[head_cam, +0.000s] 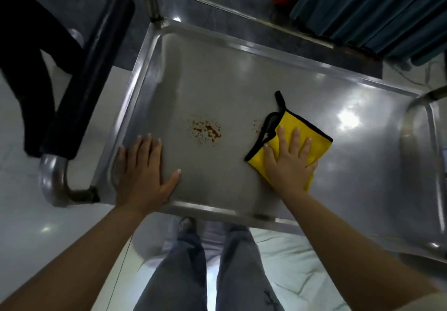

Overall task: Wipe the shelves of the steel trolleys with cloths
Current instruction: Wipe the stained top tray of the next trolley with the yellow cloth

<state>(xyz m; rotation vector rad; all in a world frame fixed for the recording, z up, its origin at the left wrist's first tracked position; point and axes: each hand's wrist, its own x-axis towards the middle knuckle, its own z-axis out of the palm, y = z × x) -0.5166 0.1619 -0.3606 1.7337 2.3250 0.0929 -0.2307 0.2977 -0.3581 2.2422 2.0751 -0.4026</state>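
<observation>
The steel trolley's top shelf (217, 76) fills the middle of the head view, with a raised rim all round. A patch of reddish-brown spots (206, 130) lies near its centre, and a smaller speckle (256, 125) sits just left of the cloth. A folded yellow cloth (312, 134) with black edging and a black loop lies flat on the shelf, right of the spots. My right hand (290, 160) presses on the cloth with fingers spread and straight. My left hand (142, 175) rests flat on the shelf's near left corner, fingers straight.
The trolley's black padded push handle (89, 78) on a bent steel tube stands at the left. A second steel tube (416, 107) curves over the right end. Teal pleated fabric (377, 8) hangs at the back right. My legs in jeans (210, 269) stand below the near rim.
</observation>
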